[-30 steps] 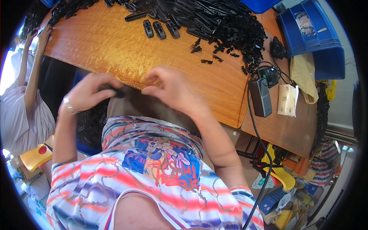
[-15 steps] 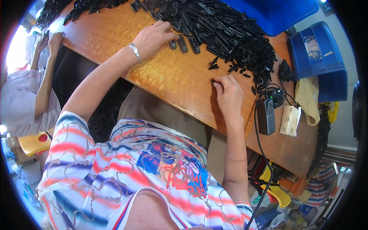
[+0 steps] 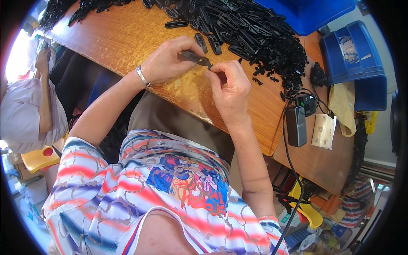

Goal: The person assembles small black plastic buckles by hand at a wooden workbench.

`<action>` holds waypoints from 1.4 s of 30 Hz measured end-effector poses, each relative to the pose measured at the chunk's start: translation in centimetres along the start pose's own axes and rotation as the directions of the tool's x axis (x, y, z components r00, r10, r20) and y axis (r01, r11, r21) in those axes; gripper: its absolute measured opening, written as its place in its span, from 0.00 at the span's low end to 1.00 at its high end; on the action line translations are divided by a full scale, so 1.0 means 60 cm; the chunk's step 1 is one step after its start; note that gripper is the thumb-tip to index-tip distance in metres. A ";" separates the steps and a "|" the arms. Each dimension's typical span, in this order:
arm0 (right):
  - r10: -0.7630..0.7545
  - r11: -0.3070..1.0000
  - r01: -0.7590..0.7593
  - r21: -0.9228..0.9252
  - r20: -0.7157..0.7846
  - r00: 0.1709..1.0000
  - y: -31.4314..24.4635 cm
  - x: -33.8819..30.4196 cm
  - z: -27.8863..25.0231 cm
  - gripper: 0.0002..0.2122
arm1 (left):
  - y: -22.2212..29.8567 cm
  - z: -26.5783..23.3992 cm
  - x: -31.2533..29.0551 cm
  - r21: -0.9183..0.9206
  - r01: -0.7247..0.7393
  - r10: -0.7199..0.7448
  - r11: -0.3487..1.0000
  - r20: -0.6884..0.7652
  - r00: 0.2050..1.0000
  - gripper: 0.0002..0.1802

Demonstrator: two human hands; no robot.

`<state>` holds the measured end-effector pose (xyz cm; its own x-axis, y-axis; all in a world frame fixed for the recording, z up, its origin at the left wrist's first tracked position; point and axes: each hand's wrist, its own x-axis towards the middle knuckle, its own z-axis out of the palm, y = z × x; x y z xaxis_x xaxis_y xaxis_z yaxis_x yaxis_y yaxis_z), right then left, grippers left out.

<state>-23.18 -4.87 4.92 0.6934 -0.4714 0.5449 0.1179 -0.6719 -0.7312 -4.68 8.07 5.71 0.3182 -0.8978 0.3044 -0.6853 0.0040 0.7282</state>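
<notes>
My left hand (image 3: 165, 61) is closed on a long black plastic part (image 3: 194, 56), lifted off the table's front half. My right hand (image 3: 231, 89) pinches at the right end of that part. A small black piece (image 3: 210, 66) shows at those fingertips, mostly hidden by the fingers. Just beyond the hands, a few loose long parts (image 3: 201, 42) lie apart from a heap of similar long black parts (image 3: 236, 25). To the right of it spreads a heap of small black pieces (image 3: 287, 59).
Blue bins (image 3: 355, 63) stand at the right and far right. A black power bank (image 3: 296, 126) with cables and a white packet (image 3: 324, 131) lie on the right of the wooden table (image 3: 110, 38). Another person (image 3: 32, 106) sits at the left, near more black heaps.
My left hand has picked up a long part and drawn it nearer. My right hand has moved left and away from me, bringing its small piece to the part's end.
</notes>
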 end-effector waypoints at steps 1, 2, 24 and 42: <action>-0.059 0.998 0.059 -0.012 -0.003 0.998 0.000 0.002 0.001 0.07 | 0.005 0.003 -0.001 -0.139 0.065 -0.063 0.988 0.017 0.998 0.15; -0.059 0.998 0.059 -0.016 -0.001 0.998 -0.001 0.003 0.002 0.07 | 0.008 0.004 -0.002 -0.274 0.129 -0.122 0.953 0.042 0.992 0.15; 0.006 0.988 0.013 0.156 -0.119 0.993 -0.001 0.003 0.009 0.07 | -0.001 0.041 -0.040 -0.909 0.361 -0.283 0.207 0.298 0.912 0.27; 0.093 0.973 -0.082 0.215 -0.038 0.995 -0.007 -0.013 0.024 0.07 | -0.014 0.061 -0.059 -0.932 0.339 -0.323 0.127 0.284 0.903 0.21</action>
<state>-22.77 -3.42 4.19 0.6742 -0.5527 0.4900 0.2106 -0.4920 -0.8447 -7.63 9.65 1.79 0.3224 -0.9369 -0.1352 0.6317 0.1065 0.7679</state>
